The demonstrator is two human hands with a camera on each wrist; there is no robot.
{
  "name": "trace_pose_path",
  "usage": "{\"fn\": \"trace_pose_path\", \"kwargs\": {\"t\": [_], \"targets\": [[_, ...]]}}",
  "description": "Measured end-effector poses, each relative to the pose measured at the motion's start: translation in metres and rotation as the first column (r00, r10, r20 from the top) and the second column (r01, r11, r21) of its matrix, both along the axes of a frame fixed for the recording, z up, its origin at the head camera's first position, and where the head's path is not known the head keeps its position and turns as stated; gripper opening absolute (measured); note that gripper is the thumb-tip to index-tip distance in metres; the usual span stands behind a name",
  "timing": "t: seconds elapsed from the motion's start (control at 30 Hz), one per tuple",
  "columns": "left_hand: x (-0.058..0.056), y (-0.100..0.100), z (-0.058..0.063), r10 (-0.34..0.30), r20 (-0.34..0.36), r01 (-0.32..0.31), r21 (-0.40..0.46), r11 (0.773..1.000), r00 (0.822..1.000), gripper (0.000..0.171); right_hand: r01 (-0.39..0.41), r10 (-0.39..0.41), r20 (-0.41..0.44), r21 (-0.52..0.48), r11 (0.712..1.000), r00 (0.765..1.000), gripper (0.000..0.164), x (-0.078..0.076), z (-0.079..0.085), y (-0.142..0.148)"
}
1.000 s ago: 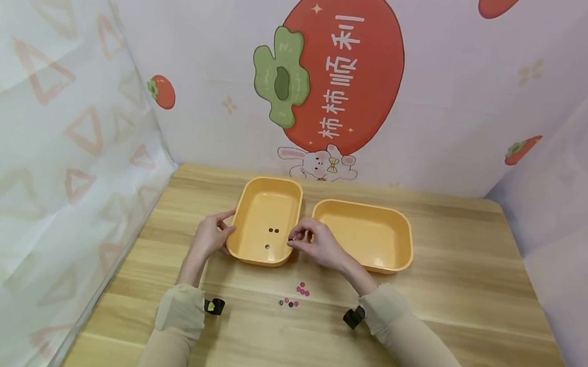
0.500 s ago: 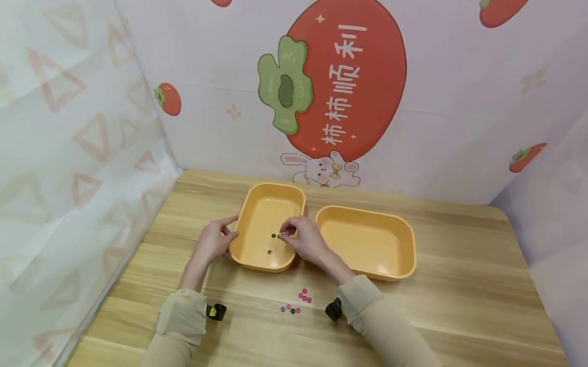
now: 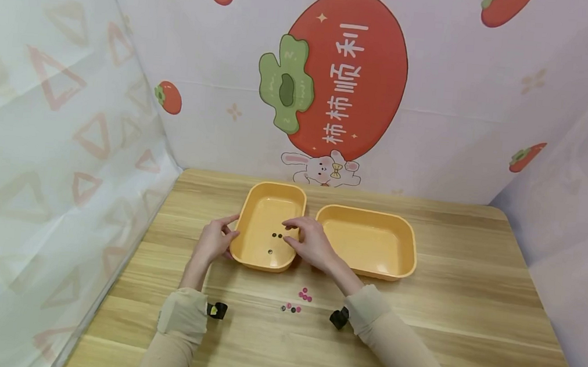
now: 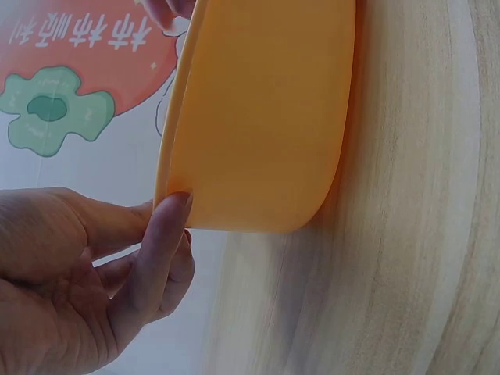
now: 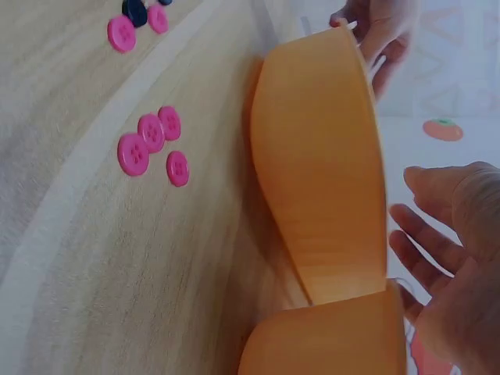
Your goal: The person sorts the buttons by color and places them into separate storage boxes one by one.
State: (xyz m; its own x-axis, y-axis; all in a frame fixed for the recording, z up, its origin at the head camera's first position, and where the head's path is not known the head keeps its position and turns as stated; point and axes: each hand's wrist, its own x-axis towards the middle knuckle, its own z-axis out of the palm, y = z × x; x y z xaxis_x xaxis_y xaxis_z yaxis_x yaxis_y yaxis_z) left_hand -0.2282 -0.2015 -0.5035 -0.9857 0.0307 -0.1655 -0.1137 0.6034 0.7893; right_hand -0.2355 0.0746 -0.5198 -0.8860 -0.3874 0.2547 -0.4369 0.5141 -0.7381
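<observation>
My left hand (image 3: 212, 240) pinches the left rim of a yellow-orange plastic tray (image 3: 253, 215); the left wrist view shows the thumb (image 4: 162, 242) pressed on its outer wall. Inside that tray lie two dark buttons side by side, one dark button (image 3: 274, 235) left of the other, and a greenish button (image 3: 270, 252) closer to me. Over the tray's right rim reaches my right hand (image 3: 313, 245), thumb and fingers apart, with nothing seen between them. Several pink buttons (image 5: 151, 133) lie on the table, with a few more pink, dark and clear-looking ones (image 3: 290, 308) nearer me.
A second yellow-orange tray (image 3: 367, 242) stands just right of the first, turned sideways, with no buttons seen in it. Both rest on a wood-grain table (image 3: 452, 290). A printed cloth backdrop (image 3: 433, 149) rises behind the table's far edge.
My right hand has moved left over the tray, and its pinched fingers have parted. The small dark thing seen in them earlier no longer shows there. My left hand keeps its hold.
</observation>
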Motion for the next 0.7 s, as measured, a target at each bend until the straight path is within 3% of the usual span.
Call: {"fn": "trace_pose_path", "kwargs": {"t": [0.13,0.37,0.57,0.7], "targets": [[0.000,0.000,0.000,0.003,-0.005,-0.003,0.007,1.000,1.000,0.054,-0.025,0.025,0.003,-0.085,0.996,1.000,0.032,0.017,0.006,0.008],[0.001,-0.001,0.000,-0.002,-0.017,0.002,0.007,1.000,1.000,0.053,-0.178,0.169,-0.057,-0.235,0.956,0.984,0.022,0.061,0.002,0.018],[0.001,0.000,-0.001,-0.006,-0.017,0.006,-0.002,1.000,1.000,0.053,-0.253,0.219,-0.180,-0.195,0.948,0.959,0.026,0.087,-0.014,0.024],[0.001,-0.001,-0.002,-0.005,-0.013,0.005,-0.011,1.000,1.000,0.053,-0.272,0.242,-0.190,-0.155,0.950,0.952,0.032,0.097,-0.024,0.027]]}}
